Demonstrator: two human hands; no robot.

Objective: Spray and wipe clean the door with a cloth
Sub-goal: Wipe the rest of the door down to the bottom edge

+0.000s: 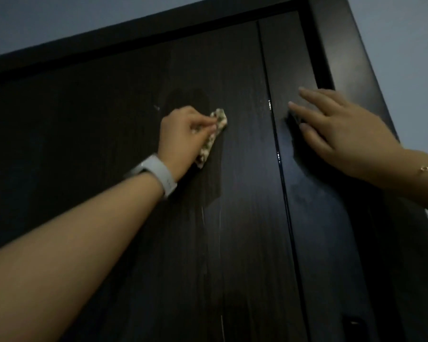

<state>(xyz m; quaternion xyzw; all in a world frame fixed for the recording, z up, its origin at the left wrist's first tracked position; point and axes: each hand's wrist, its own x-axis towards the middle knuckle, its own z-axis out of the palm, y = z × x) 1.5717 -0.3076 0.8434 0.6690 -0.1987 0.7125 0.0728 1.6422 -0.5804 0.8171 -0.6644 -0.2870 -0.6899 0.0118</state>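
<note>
Two hands are up on this door, and the left hand (183,130) has the grip: fingers and thumb curled round a bunched, patterned cloth (214,134), pressing it flat to the dark wood of the door (104,134) in the upper middle of the wide panel. That cloth looks soft and light, easily wadded, so holding it in a bunch near its middle with the palm behind it seems the sound way to keep pressure on. Thin wet streaks (219,233) run down below the cloth, so the surface is likely slick there. Moving outward, the right hand (336,134) lies with fingers straight and spread, resting on the narrow panel just across the vertical groove (279,169), apparently steadying. A white wristband (156,174) sits on the left wrist. Count: one cloth, one door, two hands; no spray bottle in view.
</note>
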